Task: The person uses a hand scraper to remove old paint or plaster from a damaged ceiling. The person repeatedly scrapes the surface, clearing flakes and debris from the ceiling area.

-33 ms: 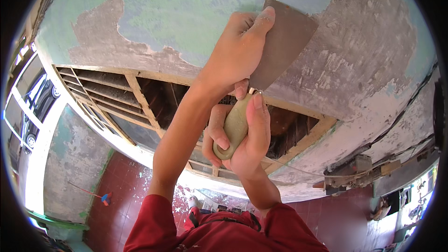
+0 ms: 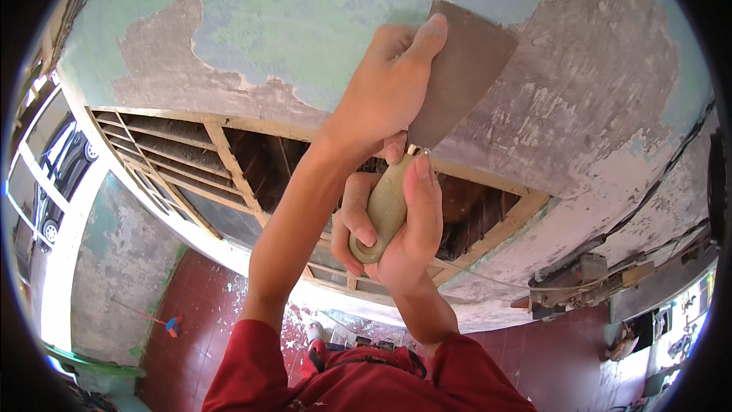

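Observation:
A wide paint scraper [image 2: 468, 69] with a flat grey-brown blade and a pale olive handle [image 2: 387, 210] is held up against the wall [image 2: 267, 23]. My right hand [image 2: 415, 233] is wrapped round the handle from below. Higher up, my left hand [image 2: 389, 80] grips the blade's left edge, thumb on its face; the other fingertips are mostly hidden behind it. The far edge of the blade lies at green paint beside a stripped grey-brown patch [image 2: 602, 69]. Another bare patch [image 2: 164, 46] with ragged paint edges shows at the left.
Below the scraper runs a wooden vent frame [image 2: 221, 145] with slats and dark openings. Paint flakes lie on the red tiled floor [image 2: 202, 297], near a long-handled tool with a blue and red head [image 2: 173, 326]. A cluttered shelf [image 2: 572, 282] stands at the right.
The scraper's blade and both hands have shifted very slightly downward. My grip on it is the same.

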Tool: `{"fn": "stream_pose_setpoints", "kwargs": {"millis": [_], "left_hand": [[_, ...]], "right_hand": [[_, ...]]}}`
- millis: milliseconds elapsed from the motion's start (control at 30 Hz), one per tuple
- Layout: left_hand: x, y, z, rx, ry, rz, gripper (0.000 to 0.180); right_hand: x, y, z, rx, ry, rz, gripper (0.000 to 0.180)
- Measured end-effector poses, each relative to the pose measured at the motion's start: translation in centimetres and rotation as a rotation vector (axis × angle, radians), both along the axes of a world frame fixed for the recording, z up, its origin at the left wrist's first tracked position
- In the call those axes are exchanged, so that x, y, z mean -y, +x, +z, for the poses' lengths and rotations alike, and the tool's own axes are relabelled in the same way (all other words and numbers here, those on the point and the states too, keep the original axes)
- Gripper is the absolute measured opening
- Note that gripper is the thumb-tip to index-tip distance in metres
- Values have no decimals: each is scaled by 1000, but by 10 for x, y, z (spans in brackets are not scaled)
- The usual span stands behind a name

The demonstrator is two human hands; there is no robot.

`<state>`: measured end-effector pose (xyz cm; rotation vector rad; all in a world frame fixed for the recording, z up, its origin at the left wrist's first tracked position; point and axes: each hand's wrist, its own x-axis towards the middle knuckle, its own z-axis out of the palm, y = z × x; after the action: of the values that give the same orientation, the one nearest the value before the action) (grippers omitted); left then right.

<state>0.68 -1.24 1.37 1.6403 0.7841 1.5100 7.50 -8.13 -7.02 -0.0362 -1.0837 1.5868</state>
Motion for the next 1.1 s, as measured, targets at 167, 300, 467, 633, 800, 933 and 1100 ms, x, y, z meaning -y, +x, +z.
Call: {"fn": "stream_pose_setpoints", "kwargs": {"millis": [167,300,467,633,800,933,1100], "left_hand": [[-15,6,-31,34,62,-10,52],[-6,4,-4,-4,62,9,52],[-15,6,-20,16,99,43,52],[3,4,8,-1,9,40,49],[-8,-7,-37,189,43,157,44],[-1,-63,-130,249,-44,294,41],[48,-179,-351,484,-510,296,40]], "right_hand": [[4,0,-16,8,-16,-36,36],[-3,-3,3,-14,-11,-29,36],[-1,5,-6,-1,-1,12,34],[-9,6,9,18,43,-8,35],[-10,15,-37,141,55,106,30],[-1,59,-117,670,42,225,25],[24,115,-207,1327,7,391,39]]}}
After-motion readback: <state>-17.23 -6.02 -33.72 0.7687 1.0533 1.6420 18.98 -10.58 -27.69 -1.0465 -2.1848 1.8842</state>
